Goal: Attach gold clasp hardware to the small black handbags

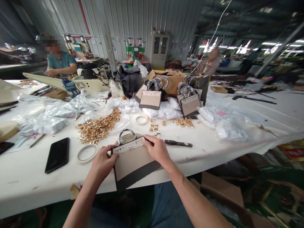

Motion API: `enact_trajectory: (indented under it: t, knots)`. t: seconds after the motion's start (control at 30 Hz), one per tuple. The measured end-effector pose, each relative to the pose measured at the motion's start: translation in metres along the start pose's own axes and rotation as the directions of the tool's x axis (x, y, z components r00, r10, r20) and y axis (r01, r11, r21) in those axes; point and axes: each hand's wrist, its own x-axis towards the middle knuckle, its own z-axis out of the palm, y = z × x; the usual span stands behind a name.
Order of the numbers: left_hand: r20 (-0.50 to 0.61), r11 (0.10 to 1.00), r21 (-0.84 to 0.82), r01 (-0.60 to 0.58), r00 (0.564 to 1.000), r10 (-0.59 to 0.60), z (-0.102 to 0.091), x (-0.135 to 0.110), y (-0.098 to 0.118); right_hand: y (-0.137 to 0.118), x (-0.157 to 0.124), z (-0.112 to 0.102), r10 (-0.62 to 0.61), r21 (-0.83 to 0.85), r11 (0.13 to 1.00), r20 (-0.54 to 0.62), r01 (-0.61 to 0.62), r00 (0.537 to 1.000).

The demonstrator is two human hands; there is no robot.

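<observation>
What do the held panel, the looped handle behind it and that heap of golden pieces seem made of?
Panel: matte beige face, perhaps card; smooth dark border, possibly leather. Looped handle: glossy highlights suggest clear plastic wrap; its core is unclear. Golden pieces: probably polished or plated metal, judging by bright glints.

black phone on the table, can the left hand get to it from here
Probably yes: the black phone lies uncovered, and only a flat tape roll sits between it and the left hand, though that hand is holding a corner of the panel.
</observation>
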Motion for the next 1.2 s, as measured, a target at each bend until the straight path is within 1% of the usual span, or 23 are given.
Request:
enact_trajectory:
  t: [0.07, 0.2, 0.23, 0.3, 0.4, 0.47, 0.63, 0.73, 0.97, 1.2]
  knots:
    - [-0.018, 1.0, -0.007, -0.014, 1.0, 0.014, 0.001, -0.001, -0.001, 0.003, 0.001, -0.001, -0.011, 0.012, 1.0, 0.012, 0.011, 1.0]
    - [-0.031, 0.999, -0.019, -0.027, 0.999, 0.027, 0.002, -0.003, 0.0, 0.002, 0.004, -0.002, 0.023, 0.0, 1.0, 0.024, -0.023, 0.999]
    - [-0.031, 0.999, -0.021, -0.027, 0.999, 0.027, 0.002, -0.003, 0.0, 0.0, 0.005, -0.002, 0.027, -0.036, 0.999, 0.022, -0.026, 0.999]
    - [-0.021, 0.999, -0.019, -0.032, 0.999, 0.032, 0.001, -0.004, 0.0, -0.007, 0.006, -0.002, 0.031, -0.166, 0.986, 0.018, -0.027, 0.999]
    - [-0.004, 0.999, -0.012, -0.037, 0.999, 0.036, 0.0, -0.004, 0.001, -0.017, 0.005, -0.002, 0.03, -0.371, 0.928, 0.02, -0.021, 0.999]
    - [-0.006, 0.999, -0.016, -0.036, 0.999, 0.036, -0.001, -0.005, 0.0, -0.02, 0.003, -0.002, 0.028, -0.421, 0.907, 0.022, -0.016, 0.999]
    - [-0.033, 0.999, -0.032, -0.039, 0.999, 0.038, 0.001, -0.007, -0.001, -0.016, -0.003, 0.001, 0.0, -0.447, 0.895, 0.004, 0.002, 1.0]
    - [-0.031, 0.999, -0.032, -0.04, 0.999, 0.039, 0.002, -0.007, -0.002, -0.015, -0.007, 0.004, -0.01, -0.475, 0.88, -0.006, 0.006, 1.0]
    - [-0.03, 0.998, -0.036, -0.049, 0.998, 0.048, 0.004, -0.007, -0.005, -0.013, -0.009, 0.007, -0.068, -0.443, 0.895, -0.005, 0.059, 0.998]
    - [-0.041, 0.998, -0.039, -0.042, 0.998, 0.04, 0.006, -0.006, -0.007, -0.014, -0.01, 0.007, -0.047, -0.448, 0.892, 0.029, 0.055, 0.998]
